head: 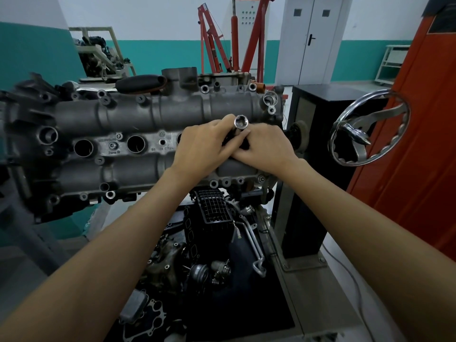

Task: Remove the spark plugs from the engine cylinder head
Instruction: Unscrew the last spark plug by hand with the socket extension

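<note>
Grey engine cylinder head mounted across the upper left and middle of the view, camshaft cover uppermost. Two open spark plug wells and side by side along its middle strip, both dark inside; whether plugs sat at the bottom could not be told. A third well half hidden under the left hand.

Left hand and right hand met over the right end of the head, touching each other. Both curled round a chrome socket tool standing up between them, its open hexagonal mouth facing up and toward the camera. Dark part below the socket gripped between the two hands, probably a handle or rubber boot, though too covered to be sure. Left fingers wrapped against the socket's left side; right fingers folded low against the dark part and the head.

Chrome handwheel of the engine stand just right of the hands, fixed to a black column. Orange cabinet at far right. Black intake part with a grid opening below the head, with loose pipes and dirty engine parts nearer on the stand's tray. Red engine hoist against the far wall, beside grey double doors.
</note>
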